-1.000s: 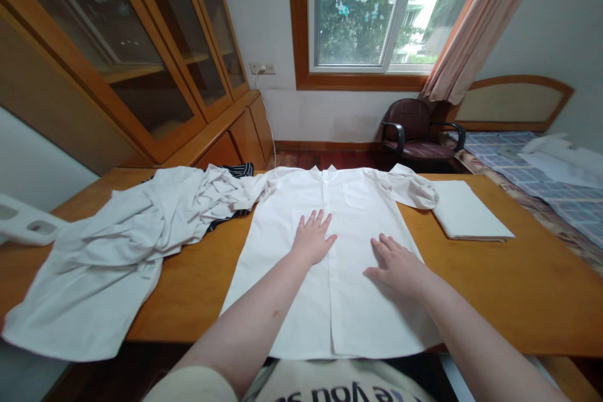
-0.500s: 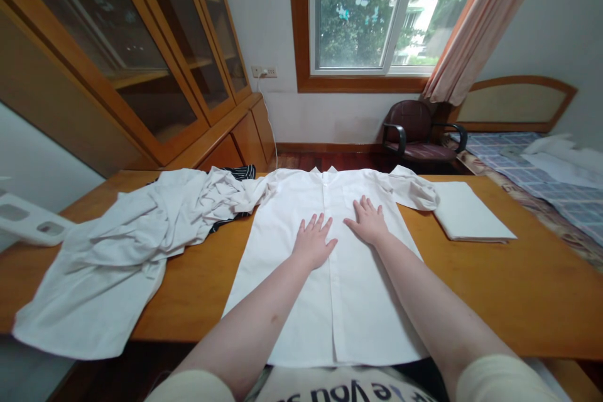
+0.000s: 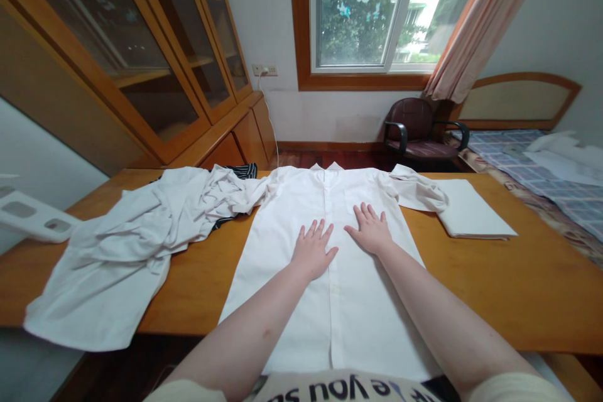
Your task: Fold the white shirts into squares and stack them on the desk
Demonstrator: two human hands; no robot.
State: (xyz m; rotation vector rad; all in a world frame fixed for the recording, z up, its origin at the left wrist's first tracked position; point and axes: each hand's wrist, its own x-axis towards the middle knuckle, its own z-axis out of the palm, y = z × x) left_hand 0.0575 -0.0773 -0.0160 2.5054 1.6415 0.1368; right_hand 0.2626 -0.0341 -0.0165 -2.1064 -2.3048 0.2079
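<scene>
The shirt (image 3: 277, 264) lies front side up on the tabletop (image 3: 518, 282), buttoned, with its collar at the far edge and its hem hanging a little over the near edge. Both hands are on it, open and flat, gripping nothing. The left hand (image 3: 313, 251) presses just left of the button line, and the right hand (image 3: 372, 229) rests just right of that line, below the chest pocket; the two hands are close together but do not touch. I judge that the step in hand is the smoothing of the shirt body, and the body already looks quite flat. The sleeves are not flat. So a next move calls for attention to the sleeves, and for even pressure of the palms, so that the cloth does not slide on the smooth wood. Left of the shirt a heap (image 3: 141, 232) of crumpled white cloth touches the shirt's left sleeve and hides part of it, so this is in the way. Right of the shirt a folded piece (image 3: 471, 217) lies just beside the bunched right sleeve. Far left of the shirt a white plastic thing (image 3: 32, 220) sticks in; I cannot tell what it is. Beyond the shirt stands a chair (image 3: 419, 132).
</scene>
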